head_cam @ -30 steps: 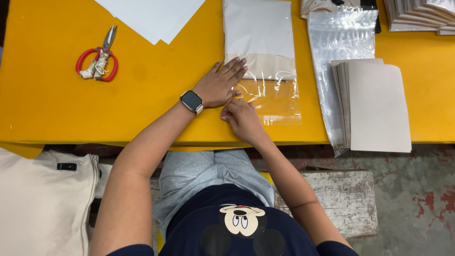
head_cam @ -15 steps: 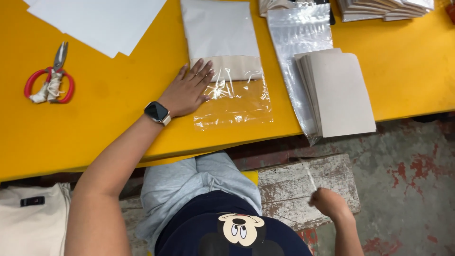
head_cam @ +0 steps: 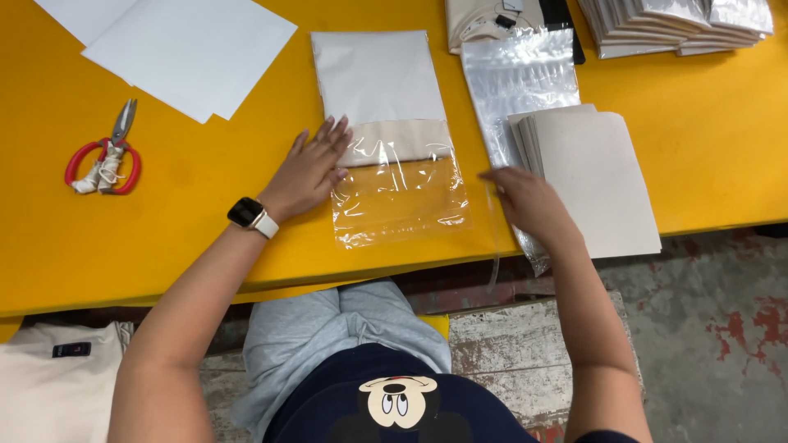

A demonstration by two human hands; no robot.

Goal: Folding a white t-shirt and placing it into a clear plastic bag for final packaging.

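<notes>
A clear plastic bag [head_cam: 392, 176], glossy and wrinkled with bright glints, lies flat on the smooth yellow counter [head_cam: 197, 230]; inside its upper part sits a folded beige fabric piece [head_cam: 398, 141] under a matte pale grey sheet [head_cam: 373, 78], while the lower part is empty and see-through. The left hand [head_cam: 310, 168] rests palm down with fingers spread, its fingertips [head_cam: 338, 131] touching the bag's left edge where the fabric shows, the rest of the hand on the counter just beside it. The right hand [head_cam: 529, 203] hovers at the bag's right side, fingers loosely curled and appearing to pinch a thin clear strip [head_cam: 493, 238] that hangs over the counter's edge; the pinch itself is hard to make out. Under that hand lie a stack of flat grey cardboard sheets [head_cam: 595, 176] and a shiny pile of clear bags [head_cam: 513, 86]. Red-handled scissors [head_cam: 105, 156] and white paper sheets [head_cam: 185, 49] lie well apart on the left.
</notes>
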